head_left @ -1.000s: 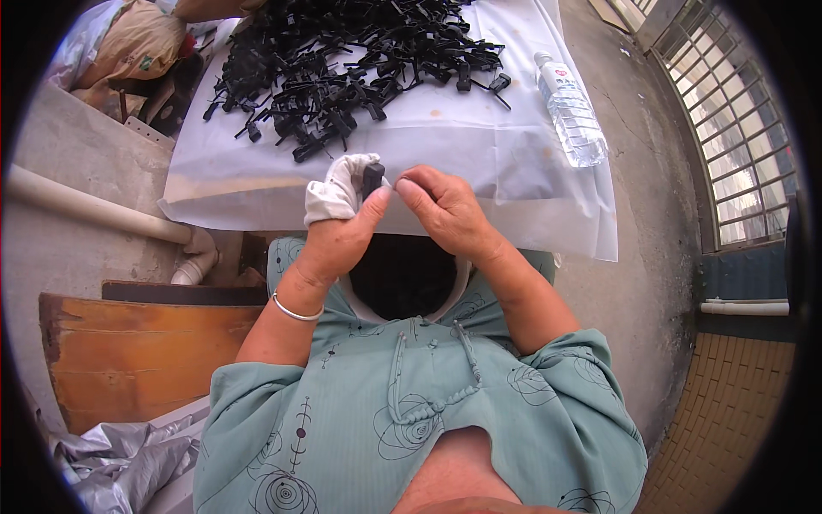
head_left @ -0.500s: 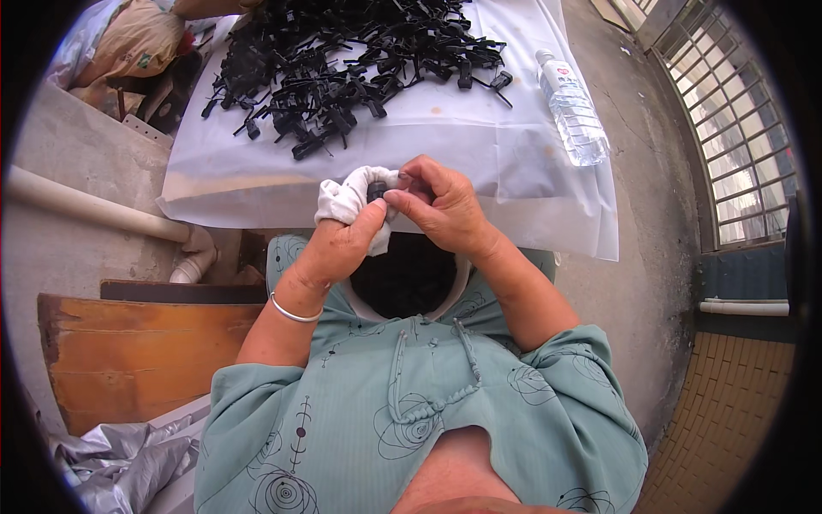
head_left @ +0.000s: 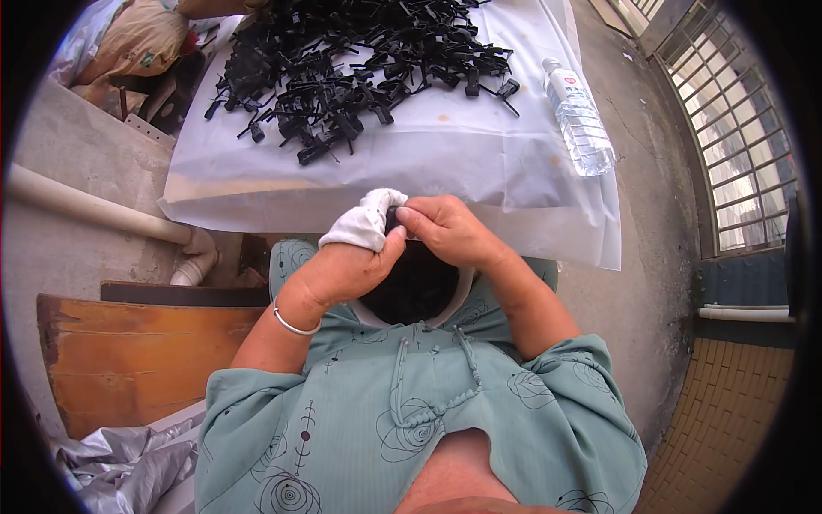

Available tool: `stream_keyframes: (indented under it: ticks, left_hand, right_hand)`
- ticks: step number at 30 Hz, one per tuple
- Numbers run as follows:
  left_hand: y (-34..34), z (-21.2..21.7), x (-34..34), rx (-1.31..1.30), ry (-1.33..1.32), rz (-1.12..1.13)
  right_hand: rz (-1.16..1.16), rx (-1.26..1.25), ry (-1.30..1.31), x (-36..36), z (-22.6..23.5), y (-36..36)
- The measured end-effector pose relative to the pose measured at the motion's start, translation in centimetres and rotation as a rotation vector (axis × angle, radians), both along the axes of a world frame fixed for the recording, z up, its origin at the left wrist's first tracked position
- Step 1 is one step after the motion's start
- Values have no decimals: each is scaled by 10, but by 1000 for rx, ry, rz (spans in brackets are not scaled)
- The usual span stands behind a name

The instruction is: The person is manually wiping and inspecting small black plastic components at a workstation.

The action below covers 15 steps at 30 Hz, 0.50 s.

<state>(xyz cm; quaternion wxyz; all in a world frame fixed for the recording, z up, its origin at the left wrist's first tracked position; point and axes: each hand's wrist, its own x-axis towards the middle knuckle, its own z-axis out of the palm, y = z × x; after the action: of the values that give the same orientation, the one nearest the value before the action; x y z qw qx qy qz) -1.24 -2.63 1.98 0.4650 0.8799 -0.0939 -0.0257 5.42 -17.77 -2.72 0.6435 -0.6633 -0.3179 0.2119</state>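
Over a pail between my knees, both hands meet around a small black plastic part (head_left: 393, 218). My left hand (head_left: 347, 270) is closed on it, thumb bare, its other fingers covered by a white cloth (head_left: 355, 226). From the right, my right hand (head_left: 449, 233) pinches the same part with thumb and forefinger; its remaining fingers are curled. Much of the part is hidden by fingers and cloth. The pail's pale rim (head_left: 463, 291) shows below the hands, with dark contents inside. Beyond, a heap of similar black plastic parts (head_left: 342, 81) with thin stems lies on the table.
White plastic sheeting (head_left: 479, 171) covers the table and hangs over its near edge. A clear water bottle (head_left: 582, 128) lies at its right. On the left are a pipe (head_left: 103, 210), a brown wooden board (head_left: 154, 355) and bags (head_left: 141, 43). A barred window (head_left: 736, 128) stands right.
Both hands have come lower and closer together. The right hand has turned and now presses on the black part, and the cloth covers more of the left fingers.
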Motion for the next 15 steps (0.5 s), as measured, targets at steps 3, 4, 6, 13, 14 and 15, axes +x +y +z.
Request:
stream_keyframes:
  ticks: [3,4,6,13,14,15]
  left_hand:
    - [27,7,5,158,-169,54]
    - [44,6,12,165,-160,153]
    - [83,-12,36,177,-277,331]
    - [67,-5,105,273,-4,521]
    - [91,-42,116,479,-430,412]
    - [75,-37,117,422,-320,416]
  right_hand:
    - [-104,-417,-241,14,25,-25]
    - [-258,-375,-295,17,28,-23]
    - [-367,-350,-431,30,29,-5]
    - [-538,-395,-556,89,5,57]
    - [-517,-381,-566,84,7,62]
    - [-548,-336,-546,84,4,54]
